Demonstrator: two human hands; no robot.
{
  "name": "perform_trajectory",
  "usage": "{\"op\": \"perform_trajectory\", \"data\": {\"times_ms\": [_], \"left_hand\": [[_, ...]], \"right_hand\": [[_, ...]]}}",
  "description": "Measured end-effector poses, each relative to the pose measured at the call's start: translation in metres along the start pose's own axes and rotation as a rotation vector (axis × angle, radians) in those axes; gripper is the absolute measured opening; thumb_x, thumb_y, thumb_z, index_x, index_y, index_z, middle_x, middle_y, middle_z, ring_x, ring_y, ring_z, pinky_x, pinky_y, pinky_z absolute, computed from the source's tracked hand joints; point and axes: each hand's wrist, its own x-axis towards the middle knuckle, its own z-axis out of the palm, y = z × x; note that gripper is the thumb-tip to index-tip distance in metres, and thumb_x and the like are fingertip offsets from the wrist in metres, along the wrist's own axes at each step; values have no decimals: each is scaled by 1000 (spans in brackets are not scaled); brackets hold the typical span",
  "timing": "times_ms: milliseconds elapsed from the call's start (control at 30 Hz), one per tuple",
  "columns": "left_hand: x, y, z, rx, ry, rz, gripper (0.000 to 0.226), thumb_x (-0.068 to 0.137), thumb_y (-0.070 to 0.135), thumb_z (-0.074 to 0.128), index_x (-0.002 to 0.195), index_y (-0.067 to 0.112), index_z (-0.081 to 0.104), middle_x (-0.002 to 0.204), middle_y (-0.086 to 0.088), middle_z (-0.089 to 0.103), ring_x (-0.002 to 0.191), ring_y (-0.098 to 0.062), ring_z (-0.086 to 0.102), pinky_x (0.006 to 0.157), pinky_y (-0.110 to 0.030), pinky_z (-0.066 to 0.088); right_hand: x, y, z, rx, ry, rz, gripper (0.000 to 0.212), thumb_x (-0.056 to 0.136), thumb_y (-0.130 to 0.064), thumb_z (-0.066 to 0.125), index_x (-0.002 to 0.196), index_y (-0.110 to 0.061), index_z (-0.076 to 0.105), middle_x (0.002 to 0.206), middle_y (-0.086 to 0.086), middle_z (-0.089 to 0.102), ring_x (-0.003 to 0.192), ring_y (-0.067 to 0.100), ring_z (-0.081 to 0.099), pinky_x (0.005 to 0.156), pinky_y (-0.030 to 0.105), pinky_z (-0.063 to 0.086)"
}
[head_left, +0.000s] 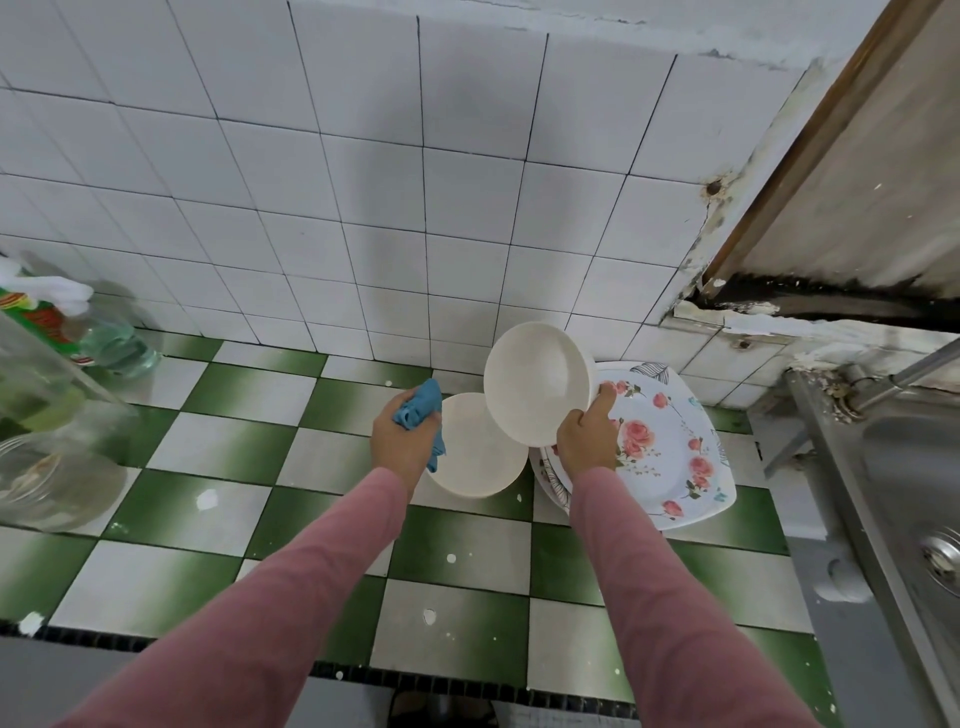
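Left hand (402, 441): fingers curled around a bunched blue cloth (423, 415), just above the counter.
Right hand (587, 441): grips the rim of a white bowl (537, 382), tilted and lifted.
Second bowl (475, 449): on the checkered counter (234, 447), between the hands.
Floral plates (670, 447): stacked beside it, under the right hand.

No lettering can be read; the bottle label (39, 314) shows only blurred colours

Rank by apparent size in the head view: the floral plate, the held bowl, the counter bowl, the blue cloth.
1. Floral plate
2. Held bowl and counter bowl: they look alike, and the held one is raised nearer the camera, so unranked.
3. Blue cloth, bunched in the left hand
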Motion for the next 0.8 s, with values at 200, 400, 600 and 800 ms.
{"op": "perform_trajectory", "data": {"times_ms": [200,400,600,800], "left_hand": [[3,0,-1,23,-1,14,34,92,9,64,126,9,59,110,-8,60,108,-30,58,102,-46,48],[6,-1,-3,23,7,14,33,92,9,65,124,8,59,110,-10,61,107,-30,59,101,-46,49],[4,0,-3,26,4,14,35,92,11,65,126,7,58,116,-14,61,110,-33,58,103,-48,47],[-1,2,-5,6,-6,26,34,92,12,65,125,9,58,111,-10,61,107,-29,59,99,-43,50]], "right_hand": [[-1,5,3,12,41,-2,59,98,-5,36,152,-18,16,88,6,51,82,27,56,67,36,48],[-8,4,3,53,36,-22,58,97,-3,36,150,-19,18,98,11,54,93,30,55,74,33,39],[-14,5,5,124,24,-83,57,96,-3,40,147,-20,21,114,15,55,103,30,53,80,35,41],[-22,0,12,170,54,-87,60,95,-6,41,145,-31,19,119,15,55,108,34,55,89,47,52]]}}
